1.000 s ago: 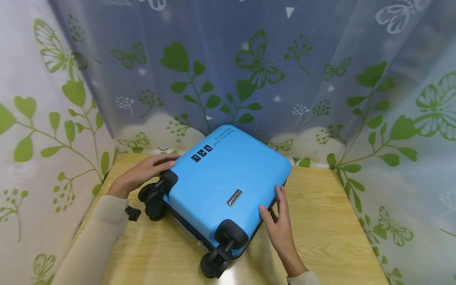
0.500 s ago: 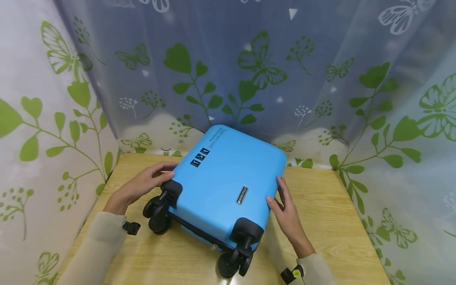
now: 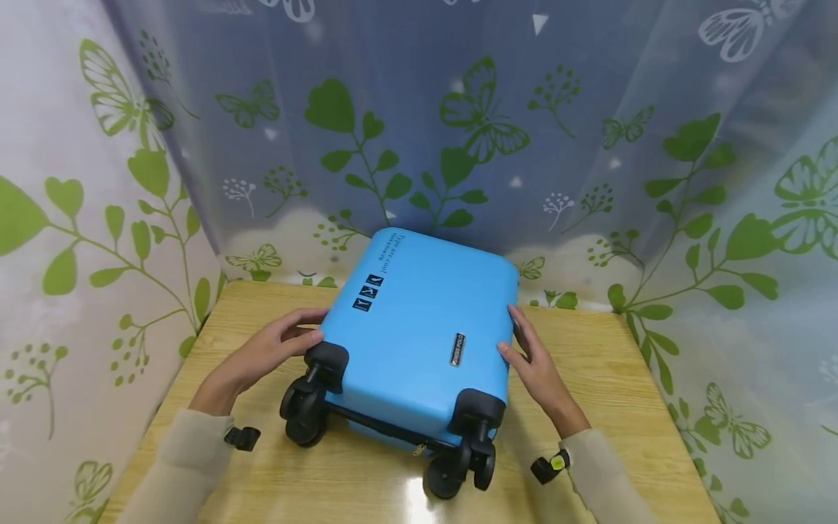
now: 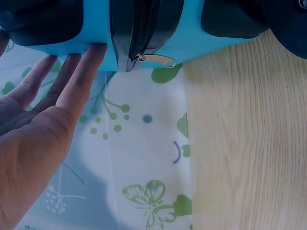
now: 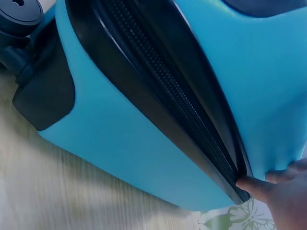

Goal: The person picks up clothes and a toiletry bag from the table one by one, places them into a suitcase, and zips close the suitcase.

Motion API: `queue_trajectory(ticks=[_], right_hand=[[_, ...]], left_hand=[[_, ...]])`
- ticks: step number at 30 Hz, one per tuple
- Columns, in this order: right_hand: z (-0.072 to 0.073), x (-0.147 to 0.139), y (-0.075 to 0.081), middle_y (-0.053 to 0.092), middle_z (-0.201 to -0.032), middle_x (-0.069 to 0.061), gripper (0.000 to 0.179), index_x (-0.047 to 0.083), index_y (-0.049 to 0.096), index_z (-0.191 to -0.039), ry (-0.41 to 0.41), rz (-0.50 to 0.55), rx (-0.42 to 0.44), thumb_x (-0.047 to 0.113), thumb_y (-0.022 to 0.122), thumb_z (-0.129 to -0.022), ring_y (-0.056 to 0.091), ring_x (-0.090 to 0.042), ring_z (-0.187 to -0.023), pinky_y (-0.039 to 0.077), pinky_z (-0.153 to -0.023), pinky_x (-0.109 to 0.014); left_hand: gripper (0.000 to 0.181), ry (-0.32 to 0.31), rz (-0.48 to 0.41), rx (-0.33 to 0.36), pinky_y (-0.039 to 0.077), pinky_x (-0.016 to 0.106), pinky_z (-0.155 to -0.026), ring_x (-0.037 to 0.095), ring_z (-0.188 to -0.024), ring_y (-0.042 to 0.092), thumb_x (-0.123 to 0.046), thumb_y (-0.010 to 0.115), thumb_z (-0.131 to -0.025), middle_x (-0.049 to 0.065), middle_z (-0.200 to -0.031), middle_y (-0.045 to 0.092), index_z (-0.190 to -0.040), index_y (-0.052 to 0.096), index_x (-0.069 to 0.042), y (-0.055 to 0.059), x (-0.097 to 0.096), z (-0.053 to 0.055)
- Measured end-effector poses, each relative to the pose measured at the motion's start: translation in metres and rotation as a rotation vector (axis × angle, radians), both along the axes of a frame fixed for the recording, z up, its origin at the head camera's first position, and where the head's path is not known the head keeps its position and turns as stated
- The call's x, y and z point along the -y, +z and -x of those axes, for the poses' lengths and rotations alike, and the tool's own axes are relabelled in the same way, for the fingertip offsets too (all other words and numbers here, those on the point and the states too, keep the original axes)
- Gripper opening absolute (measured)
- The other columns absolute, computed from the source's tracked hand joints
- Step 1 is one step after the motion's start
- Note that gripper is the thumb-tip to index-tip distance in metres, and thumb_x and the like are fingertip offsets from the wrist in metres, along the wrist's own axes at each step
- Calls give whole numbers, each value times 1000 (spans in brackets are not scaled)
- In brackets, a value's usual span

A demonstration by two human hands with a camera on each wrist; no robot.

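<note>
A light-blue suitcase lies flat, its wheeled end towards me. Black wheels stick out at its near left corner, and more wheels at the near right. My left hand touches its left side with nearly straight fingers. On the opposite side, my right hand rests its thumb and fingertips against the shell. In the left wrist view a zipper pull hangs from the black seam. The right wrist view shows fingertips by the zipper band; the rest of that hand is cut off.
The suitcase lies on a wooden table. Curtains printed with leaves and butterflies hang behind and at both sides, and the case's far end is close to the back one. A small black device sits at each wrist.
The suitcase has turned on the table: its near wheeled end has swung to the right and its far end to the left. Both hands have stayed at its sides.
</note>
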State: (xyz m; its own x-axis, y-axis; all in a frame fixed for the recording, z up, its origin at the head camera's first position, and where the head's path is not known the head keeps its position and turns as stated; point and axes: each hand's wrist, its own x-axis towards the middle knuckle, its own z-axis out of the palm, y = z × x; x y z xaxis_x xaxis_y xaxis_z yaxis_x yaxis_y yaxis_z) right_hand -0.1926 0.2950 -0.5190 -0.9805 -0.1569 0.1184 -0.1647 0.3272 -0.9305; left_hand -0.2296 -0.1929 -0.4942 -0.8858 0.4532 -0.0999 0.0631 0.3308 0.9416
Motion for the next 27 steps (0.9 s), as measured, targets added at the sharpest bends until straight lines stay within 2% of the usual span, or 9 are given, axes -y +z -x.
queue_trajectory(ticks=[9,18,22,27], right_hand=[[23,-9,5,0,-185,-11,69,25,19,-177,86,13,2,21,52,-116,9,-48,-169,20,-130,-73],[42,-17,7,3,-186,-7,68,25,19,-177,145,26,7,23,50,-116,7,-46,-170,19,-134,-66],[48,-17,6,3,-186,-5,67,27,20,-176,149,31,22,26,50,-116,7,-46,-170,19,-133,-69],[48,-13,8,3,-186,-6,67,26,19,-177,143,34,32,25,49,-116,6,-48,-169,18,-131,-73]], left_hand=[[59,29,-4,-35,43,70,-118,45,-152,49,-38,63,-112,14,-170,45,-164,45,-17,3,-9,-16],[63,107,18,-31,46,68,-117,44,-151,49,-43,65,-111,14,-169,45,-164,45,-17,4,-22,-31],[64,123,23,-34,47,67,-116,44,-151,49,-43,66,-110,16,-169,45,-164,44,-13,7,-24,-36],[66,139,34,-32,48,67,-115,44,-151,49,-44,66,-110,16,-169,45,-164,44,-13,7,-25,-38]])
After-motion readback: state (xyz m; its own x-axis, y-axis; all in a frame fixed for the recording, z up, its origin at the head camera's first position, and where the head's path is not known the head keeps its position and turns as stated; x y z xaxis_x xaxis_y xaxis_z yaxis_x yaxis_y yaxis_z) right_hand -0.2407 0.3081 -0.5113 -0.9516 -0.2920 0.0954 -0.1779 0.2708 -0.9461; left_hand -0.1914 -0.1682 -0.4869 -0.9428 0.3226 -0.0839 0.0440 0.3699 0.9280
